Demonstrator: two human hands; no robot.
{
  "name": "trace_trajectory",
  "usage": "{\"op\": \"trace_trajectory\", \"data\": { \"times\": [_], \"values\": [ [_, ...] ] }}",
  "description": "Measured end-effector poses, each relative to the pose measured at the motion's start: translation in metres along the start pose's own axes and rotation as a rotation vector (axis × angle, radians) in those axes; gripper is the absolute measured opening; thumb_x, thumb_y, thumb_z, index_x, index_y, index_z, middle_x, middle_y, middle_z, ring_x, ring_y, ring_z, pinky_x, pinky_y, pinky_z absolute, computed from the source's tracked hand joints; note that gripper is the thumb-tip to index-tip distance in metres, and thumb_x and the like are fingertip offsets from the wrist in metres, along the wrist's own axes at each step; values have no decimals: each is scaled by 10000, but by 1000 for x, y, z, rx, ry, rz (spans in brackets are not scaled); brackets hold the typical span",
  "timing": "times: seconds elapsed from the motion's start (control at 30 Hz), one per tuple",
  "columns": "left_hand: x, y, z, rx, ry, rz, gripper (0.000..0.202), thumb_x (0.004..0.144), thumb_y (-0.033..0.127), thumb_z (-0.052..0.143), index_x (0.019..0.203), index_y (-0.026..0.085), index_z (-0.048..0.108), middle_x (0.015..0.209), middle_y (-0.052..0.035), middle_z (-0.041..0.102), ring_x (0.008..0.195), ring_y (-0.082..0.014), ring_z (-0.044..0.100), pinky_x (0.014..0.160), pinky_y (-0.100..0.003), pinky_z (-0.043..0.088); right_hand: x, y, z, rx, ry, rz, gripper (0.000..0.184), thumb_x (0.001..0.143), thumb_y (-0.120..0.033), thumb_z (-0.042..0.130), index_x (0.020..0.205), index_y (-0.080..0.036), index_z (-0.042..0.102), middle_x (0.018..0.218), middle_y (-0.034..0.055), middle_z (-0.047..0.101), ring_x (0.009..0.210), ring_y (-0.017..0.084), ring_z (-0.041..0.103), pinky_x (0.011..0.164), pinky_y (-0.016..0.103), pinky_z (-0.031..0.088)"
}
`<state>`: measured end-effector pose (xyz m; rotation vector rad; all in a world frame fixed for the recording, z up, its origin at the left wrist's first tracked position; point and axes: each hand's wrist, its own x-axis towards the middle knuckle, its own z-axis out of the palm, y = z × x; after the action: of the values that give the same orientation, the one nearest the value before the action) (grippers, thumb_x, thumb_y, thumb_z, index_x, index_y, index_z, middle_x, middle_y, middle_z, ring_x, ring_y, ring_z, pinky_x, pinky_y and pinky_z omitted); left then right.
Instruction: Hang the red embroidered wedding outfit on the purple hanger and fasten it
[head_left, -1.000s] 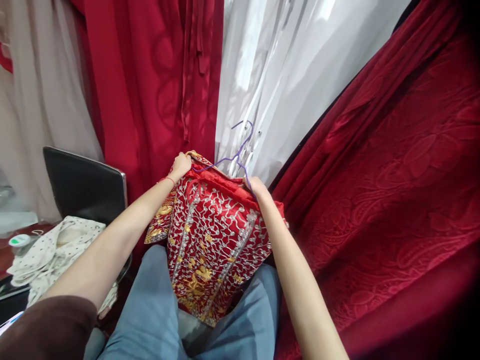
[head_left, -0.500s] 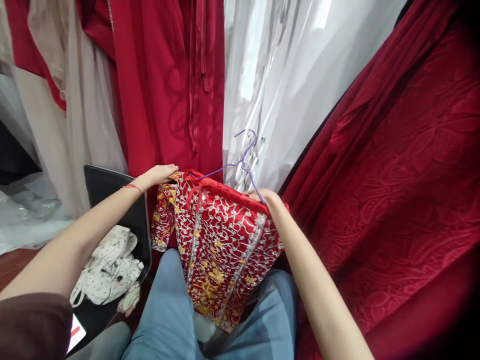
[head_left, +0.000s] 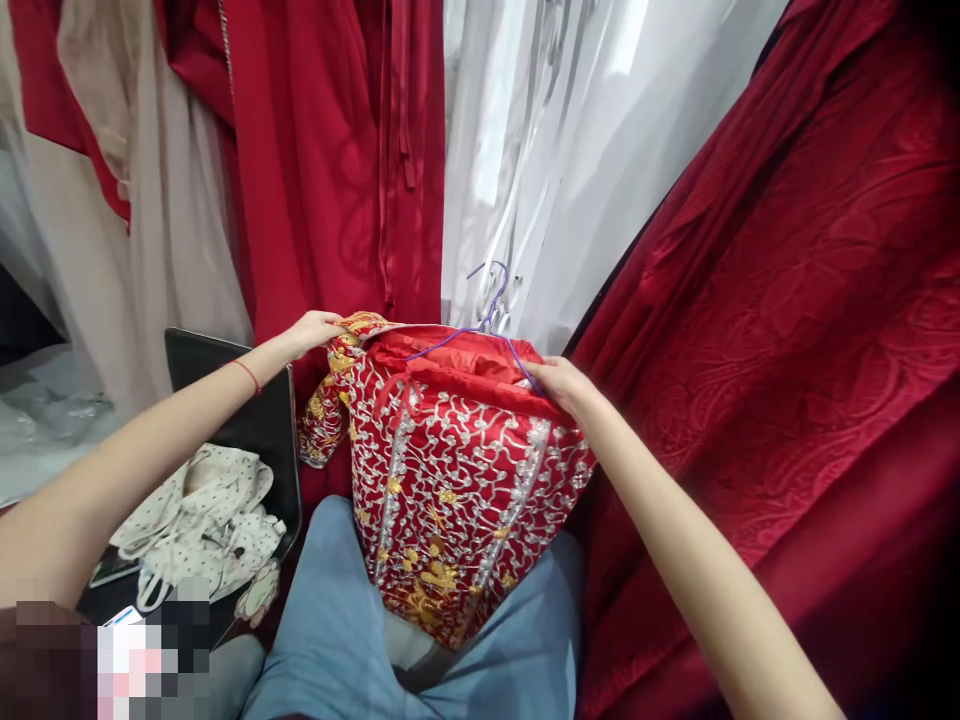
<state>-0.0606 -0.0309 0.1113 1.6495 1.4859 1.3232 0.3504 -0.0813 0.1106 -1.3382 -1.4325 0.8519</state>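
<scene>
The red garment (head_left: pixel 450 470), embroidered in silver and gold, hangs from the fingers of both hands, its front falling below them between 2 blue-trousered legs (head_left: pixel 315 600). The left hand (head_left: pixel 315 328) has its fingers pinched on the gold-worked upper edge; a loose embroidered flap (head_left: pixel 319 425) drops just beneath them. The right hand (head_left: pixel 566 382) has its fingers closed on the red rim at the opposite end, right beside an arm of the purple hanger (head_left: pixel 505 283); whether they pinch the hanger too, I cannot tell. The hanger's hook rises between the 2 hands, above the red lining (head_left: pixel 472 352). 2 silver bands run down the front, below the fingers. A red cord (head_left: pixel 249 378) circles the wrist behind the left fingers. Below and left of those fingers are a black panel (head_left: pixel 240 400) and a crumpled dotted cloth (head_left: pixel 217 540). Beyond the fingertips hang plain red fabric (head_left: pixel 330 180) and white fabric (head_left: pixel 585 180); right of the right fingers, patterned dark-red fabric (head_left: pixel 787 350).
</scene>
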Motion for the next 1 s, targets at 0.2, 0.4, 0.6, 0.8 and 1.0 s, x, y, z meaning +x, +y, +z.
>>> {"op": "trace_trajectory", "data": {
  "times": [0.2,0.4,0.6,0.8,1.0],
  "values": [
    [18,40,-1,342,-229,194,523,667,629,699,480,160,563,474,-3,475,456,-92,365,461,-245,275,10,-15,-57,133,-4,-353,448,618,-416,856,956,-164,705,897,27,760,769,154,693,790,292,558],
    [11,95,13,596,-481,295,627,727,772,572,631,161,672,585,-59,602,560,-183,538,555,-273,383,10,26,-96,-462,-38,-140,158,582,-224,731,697,-134,673,702,32,708,700,193,638,637,269,492],
    [-59,85,28,1076,-180,435,614,672,596,722,1094,158,641,889,-102,700,967,-328,674,838,-333,449,0,67,-96,-651,379,-155,186,678,-291,552,696,-152,675,642,53,657,690,205,599,676,286,424],
    [-78,21,24,953,128,434,429,815,241,530,1234,149,526,1179,-142,662,1083,-296,640,894,-351,489,-35,92,-65,-529,545,-300,328,793,-232,399,1002,-142,635,876,97,697,756,207,606,697,293,450],
    [-56,-32,24,1005,178,77,355,877,234,421,1111,97,649,1058,-239,689,975,-374,666,815,-438,501,-94,76,-67,-1201,392,-407,319,917,-122,365,1121,-154,608,1014,136,704,821,218,665,655,270,450]
  ]
}}
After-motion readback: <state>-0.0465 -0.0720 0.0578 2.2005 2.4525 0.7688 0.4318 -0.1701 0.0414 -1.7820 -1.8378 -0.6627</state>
